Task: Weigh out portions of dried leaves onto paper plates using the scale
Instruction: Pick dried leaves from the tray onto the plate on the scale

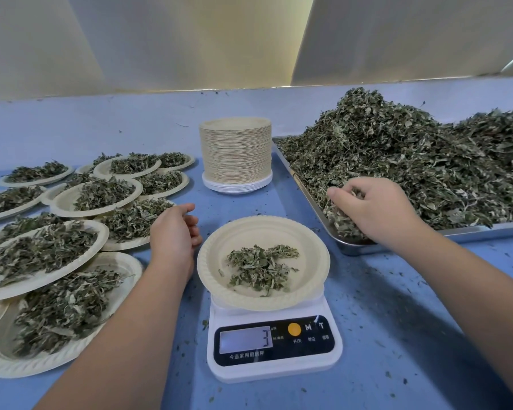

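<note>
Scale (274,344) nearest, reads 3; paper plate (308,250) on it holds few dried leaves (261,267). Risk: left hand (174,235), empty, loosely curled beside rim, may knock overhanging plate. Right hand (373,208) clutches leaves in tray (486,227); big handful may overshoot, spill on worktop (397,306). Filled plates (42,253) crowd left; plate stack (236,152) behind

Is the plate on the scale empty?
No, a small heap of dried leaves lies in the middle of the plate that sits on the scale.
</note>
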### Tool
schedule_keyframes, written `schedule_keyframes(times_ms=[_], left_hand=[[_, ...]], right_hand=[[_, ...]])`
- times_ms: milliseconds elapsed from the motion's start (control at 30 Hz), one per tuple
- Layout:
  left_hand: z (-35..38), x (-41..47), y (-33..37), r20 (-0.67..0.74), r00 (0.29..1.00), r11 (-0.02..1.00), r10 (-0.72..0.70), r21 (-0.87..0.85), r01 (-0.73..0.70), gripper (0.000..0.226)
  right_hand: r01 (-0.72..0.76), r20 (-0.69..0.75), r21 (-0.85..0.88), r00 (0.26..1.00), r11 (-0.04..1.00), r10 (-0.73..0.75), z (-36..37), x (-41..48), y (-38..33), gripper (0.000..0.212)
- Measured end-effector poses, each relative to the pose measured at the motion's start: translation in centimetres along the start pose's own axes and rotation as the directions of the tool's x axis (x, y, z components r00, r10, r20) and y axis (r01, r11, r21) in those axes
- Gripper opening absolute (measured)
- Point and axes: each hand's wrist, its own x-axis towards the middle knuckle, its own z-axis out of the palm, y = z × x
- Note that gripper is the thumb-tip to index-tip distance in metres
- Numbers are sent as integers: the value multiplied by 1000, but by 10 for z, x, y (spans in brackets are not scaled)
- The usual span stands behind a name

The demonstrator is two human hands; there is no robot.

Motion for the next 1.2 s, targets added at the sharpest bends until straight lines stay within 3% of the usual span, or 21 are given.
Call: schedule_keyframes(times_ms=[267, 400, 567, 767, 867, 967, 1100, 1200], left_hand=[[0, 0, 1, -4, 1000, 1000, -9, -11, 9, 16], [-1, 0, 1, -2, 1000, 1000, -11, -14, 11, 16], [-1, -1, 1, -9, 1000, 1000, -13, -26, 12, 16], [-1, 0, 0, -8, 1000, 1000, -10, -19, 10, 17], [-1, 2, -1, -8, 1000, 1000, -16, -26, 15, 16], [-1, 3, -1, -12, 1000, 999, -18, -32, 18, 16], [-1, 2, -1, -6, 1000, 1000, -8, -20, 8, 17], [-1, 2, -1, 0, 1000, 1000, -4, -15, 4, 17]], right_hand=[[0, -39, 405, 999, 914, 18, 1, 13, -47, 42], [1, 57, 515, 998, 857, -35, 14, 9, -75, 47], [159, 293, 361, 916, 919, -273, 33, -9, -88, 41], [286, 420, 263, 826, 922, -376, 22, -7, -83, 50], [250, 382, 261, 860, 933, -337, 11, 0, -76, 46], [143, 282, 235, 937, 962, -208, 3, 15, -54, 26], [-40, 147, -48, 988, 998, 47, 3, 30, -4, 26], [-54, 179, -163, 980, 985, 84, 10, 29, 20, 33]])
